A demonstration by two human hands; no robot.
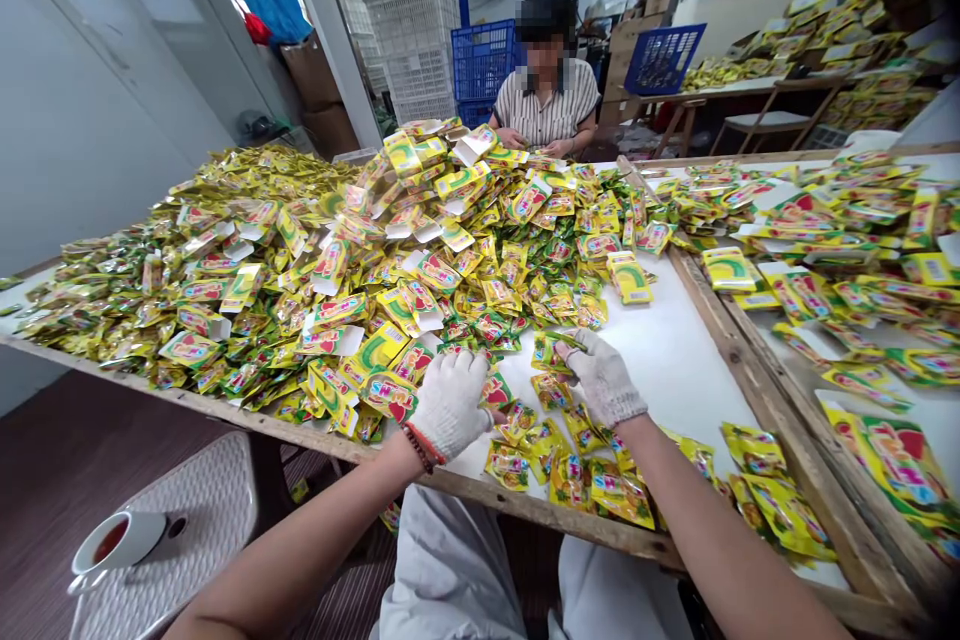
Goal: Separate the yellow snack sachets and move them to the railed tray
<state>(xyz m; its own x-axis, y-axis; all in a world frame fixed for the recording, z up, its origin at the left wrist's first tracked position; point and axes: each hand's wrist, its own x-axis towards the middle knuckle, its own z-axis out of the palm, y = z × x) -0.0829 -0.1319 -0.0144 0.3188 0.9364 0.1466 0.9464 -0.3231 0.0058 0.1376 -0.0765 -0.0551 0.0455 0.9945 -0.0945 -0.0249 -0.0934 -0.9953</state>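
Sachet (551, 345): small, flat, yellow-green printed film. It sits past the middle of the desk's near edge, just at the foot of the big heap. The right hand (604, 380), in a white knit glove, has it pinched, with fingers closed on its end and thumb underneath.

Handling, by judgement: very light and limp, with a glossy, likely slick skin that crinkles. Best taken by a sealed edge or a corner, not the filled middle. The knit glove should give the grip that film lacks. Not fragile, though a hard squeeze could crease it.

Left hand (448, 402): gloved the same, with a bead bracelet (420, 448) at the wrist. It lies palm down at the heap's near fringe, fingers curled onto the packets and thumb beside a red-and-yellow one. Cannot tell whether anything is actually gripped.

Loose sachets (570, 475): a thin scatter between the two wrists, running to the near edge, some overlapping.

Heap (360, 250): fills the left and far parts of the desk, sachets mixed with flat-folded cartons (628, 278) of stiff card showing white flaps.

Desk (675, 360): smooth white top with a raw wooden rim (750, 390). A second desk (922, 410) adjoins its right edge, similarly strewn.

Far edge: a seated person (547, 100) in a striped top, hands in the pile. Blue crates (484, 60) behind.

Below the near left corner: a cup (112, 540) of dark liquid on a white perforated seat (202, 500).
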